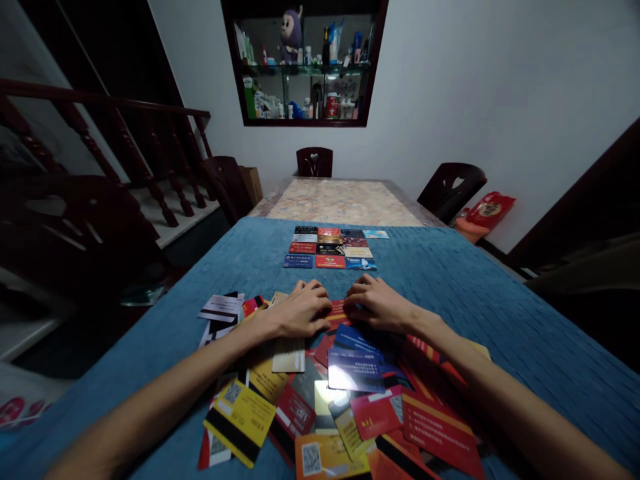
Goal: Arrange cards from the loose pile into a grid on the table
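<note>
My left hand (303,310) reaches over the top of a loose pile of plastic cards, fingers curled down and thumb at the left edge of a red card (339,312). Facing it, my right hand (381,305) bends its fingers over that card's right edge; its fingertips are partly hidden. Below the hands, the pile holds a dark blue card (355,369), a yellow card (240,421) with a black stripe, a cream card (289,355) and several red ones. Beyond them, cards lie face up in neat rows, among them a red card (330,261) and a blue card (361,263).
A blue cloth (240,253) covers the near part of the table; a patterned top (340,199) shows behind it. Dark chairs (453,188) stand around. At the left is a wooden railing (125,143); a shelf niche (305,67) is in the far wall.
</note>
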`<state>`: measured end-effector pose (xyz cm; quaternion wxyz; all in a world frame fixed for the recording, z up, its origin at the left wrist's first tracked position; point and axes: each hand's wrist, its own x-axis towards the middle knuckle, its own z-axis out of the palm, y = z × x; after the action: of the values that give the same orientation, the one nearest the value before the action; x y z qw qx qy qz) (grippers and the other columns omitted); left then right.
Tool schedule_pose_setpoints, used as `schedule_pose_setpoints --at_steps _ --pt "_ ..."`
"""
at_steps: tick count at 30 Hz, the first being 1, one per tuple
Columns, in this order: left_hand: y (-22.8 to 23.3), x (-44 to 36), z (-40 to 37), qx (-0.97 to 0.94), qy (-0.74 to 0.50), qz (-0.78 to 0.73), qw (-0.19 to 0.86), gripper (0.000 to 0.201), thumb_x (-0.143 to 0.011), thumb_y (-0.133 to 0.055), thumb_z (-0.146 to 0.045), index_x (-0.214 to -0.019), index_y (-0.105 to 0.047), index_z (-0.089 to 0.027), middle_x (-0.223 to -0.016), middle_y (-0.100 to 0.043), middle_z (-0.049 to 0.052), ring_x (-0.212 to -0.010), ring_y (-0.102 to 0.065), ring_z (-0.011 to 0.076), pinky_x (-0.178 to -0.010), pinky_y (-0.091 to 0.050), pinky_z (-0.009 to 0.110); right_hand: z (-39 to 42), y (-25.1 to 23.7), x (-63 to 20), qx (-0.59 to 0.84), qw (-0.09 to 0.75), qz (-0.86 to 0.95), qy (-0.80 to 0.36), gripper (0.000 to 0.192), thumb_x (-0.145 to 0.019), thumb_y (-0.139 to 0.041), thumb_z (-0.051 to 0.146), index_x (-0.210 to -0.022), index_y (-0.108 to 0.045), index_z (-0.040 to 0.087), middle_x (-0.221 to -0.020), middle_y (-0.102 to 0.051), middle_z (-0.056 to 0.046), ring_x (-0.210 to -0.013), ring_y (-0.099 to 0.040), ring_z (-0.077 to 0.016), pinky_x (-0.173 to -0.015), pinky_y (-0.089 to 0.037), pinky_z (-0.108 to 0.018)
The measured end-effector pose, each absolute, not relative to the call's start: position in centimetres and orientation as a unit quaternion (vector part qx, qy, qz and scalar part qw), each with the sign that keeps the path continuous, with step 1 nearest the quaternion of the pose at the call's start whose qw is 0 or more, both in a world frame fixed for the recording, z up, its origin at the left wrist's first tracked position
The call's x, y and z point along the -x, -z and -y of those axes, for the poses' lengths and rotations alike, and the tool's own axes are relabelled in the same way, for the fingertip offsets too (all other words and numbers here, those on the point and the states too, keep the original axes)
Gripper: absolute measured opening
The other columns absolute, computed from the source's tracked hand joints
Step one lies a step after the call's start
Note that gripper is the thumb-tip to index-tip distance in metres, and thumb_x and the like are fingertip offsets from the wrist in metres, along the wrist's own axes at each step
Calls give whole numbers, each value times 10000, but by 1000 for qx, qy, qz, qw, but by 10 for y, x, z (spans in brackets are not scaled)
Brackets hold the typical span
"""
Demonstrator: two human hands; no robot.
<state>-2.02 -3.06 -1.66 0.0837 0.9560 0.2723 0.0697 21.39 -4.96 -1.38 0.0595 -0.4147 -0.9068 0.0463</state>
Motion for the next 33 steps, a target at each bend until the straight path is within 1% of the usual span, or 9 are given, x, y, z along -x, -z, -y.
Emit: schedule_pose_setpoints --at_steps 6,13,17,21,25,29,33 --pt "13 20 32 -959 -56 -268 68 182 -915 -594 -329 -951 -667 -167 -1057 -632 76 -1043 -512 236 -913 -362 403 49 16 -216 399 80 912 -56 184 -874 -613 290 -1015 -726 254 -1088 -693 -74 -1020 -502 -265 -814 -389 -398" --pt "13 18 35 -966 -49 -253 26 139 -888 -586 -266 -895 -675 -160 -992 -644 85 -990 -532 228 -887 -372 376 48 17 -217 395 76 914 -60 182 -819 -679 283 -993 -722 254 -1064 -692 -64 -1011 -497 -256 -826 -394 -392" --pt "10 19 36 -970 -44 -238 10 152 -886 -565 -242 -889 -691 -158 -947 -672 93 -986 -546 229 -895 -377 374 46 13 -219 387 69 916 -73 204 -825 -686 302 -1019 -718 248 -1063 -695 -62 -1029 -495 -255 -853 -402 -398" --pt "4 22 32 -967 -66 -240 50 183 -891 -526 -216 -857 -699 -171 -887 -699 72 -988 -572 217 -892 -392 358 46 9 -221 378 83 918 -90 237 -854 -663 313 -1071 -708 227 -1023 -707 -71 -1010 -516 -249 -858 -420 -393" --pt "1 26 23 -956 -115 -250 105 232 -893 -483 -174 -869 -713 -165 -888 -705 74 -948 -605 194 -870 -434 316 45 10 -220 394 123 906 -89 210 -862 -617 195 -1044 -720 213 -974 -722 -68 -972 -550 -234 -839 -438 -364" --pt "5 30 15 -933 -167 -286 141 263 -907 -458 -164 -893 -720 -153 -889 -706 67 -836 -621 162 -796 -467 268 43 18 -217 419 161 891 -76 239 -874 -549 122 -1022 -722 195 -937 -724 -76 -939 -577 -216 -815 -451 -336" --pt "13 32 10 -919 -188 -312 148 256 -912 -471 -169 -941 -726 -165 -899 -716 51 -804 -628 152 -777 -477 264 42 25 -213 451 179 873 -53 272 -899 -532 144 -1113 -688 202 -974 -707 -88 -941 -595 -210 -810 -451 -323"
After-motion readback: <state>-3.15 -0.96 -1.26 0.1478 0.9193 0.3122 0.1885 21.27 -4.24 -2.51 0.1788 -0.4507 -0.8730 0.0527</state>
